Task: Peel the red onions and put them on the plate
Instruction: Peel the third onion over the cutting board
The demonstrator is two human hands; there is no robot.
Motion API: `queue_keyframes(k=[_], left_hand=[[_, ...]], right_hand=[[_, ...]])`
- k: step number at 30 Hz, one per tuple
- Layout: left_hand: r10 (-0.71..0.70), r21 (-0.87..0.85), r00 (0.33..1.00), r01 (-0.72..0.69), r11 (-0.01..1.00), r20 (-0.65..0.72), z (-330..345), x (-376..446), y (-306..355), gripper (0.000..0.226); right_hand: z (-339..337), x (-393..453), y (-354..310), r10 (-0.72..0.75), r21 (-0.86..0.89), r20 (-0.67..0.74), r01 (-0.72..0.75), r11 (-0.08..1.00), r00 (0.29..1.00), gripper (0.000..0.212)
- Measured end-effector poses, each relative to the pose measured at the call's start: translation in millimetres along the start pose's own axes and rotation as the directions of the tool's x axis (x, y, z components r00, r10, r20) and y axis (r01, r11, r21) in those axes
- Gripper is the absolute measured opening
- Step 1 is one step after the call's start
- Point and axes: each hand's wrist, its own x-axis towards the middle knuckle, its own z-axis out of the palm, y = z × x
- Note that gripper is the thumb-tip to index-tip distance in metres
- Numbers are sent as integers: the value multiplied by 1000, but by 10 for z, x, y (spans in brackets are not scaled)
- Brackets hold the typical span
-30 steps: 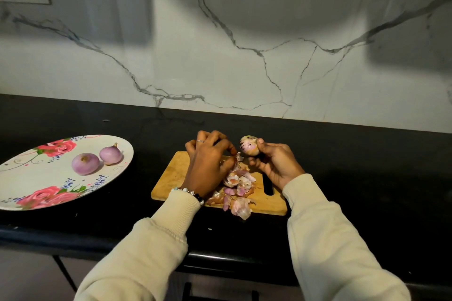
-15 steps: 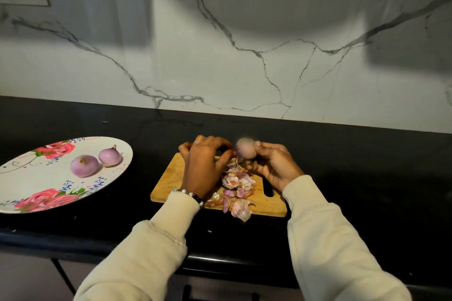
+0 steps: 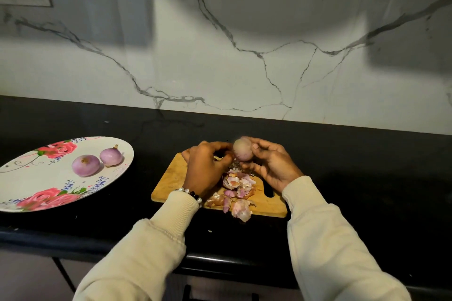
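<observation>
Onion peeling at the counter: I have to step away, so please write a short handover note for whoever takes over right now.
Right hand: holds the onion above the cutting board, thumb on its side.
Left hand: fingers curled beside that onion; whether it has a grip on any skin cannot be told.
Done: two peeled onions lie on the floral plate, left of the board. Peels are piled on the board.
Left: finish checking or peeling the held onion, then set it on the plate. No other unpeeled onions are visible.
</observation>
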Motion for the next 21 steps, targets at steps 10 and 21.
queue_keyframes(k=[10, 21], left_hand=[[-51, 172, 998, 56, 983, -32, -53, -3, 90, 22], [175, 271, 981, -147, 951, -80, -26, 5, 31, 15]], right_hand=[[38, -65, -34, 4, -8, 47, -3, 1000, 999, 27], [-14, -7, 5, -7, -105, 0, 7, 994, 1000, 29]])
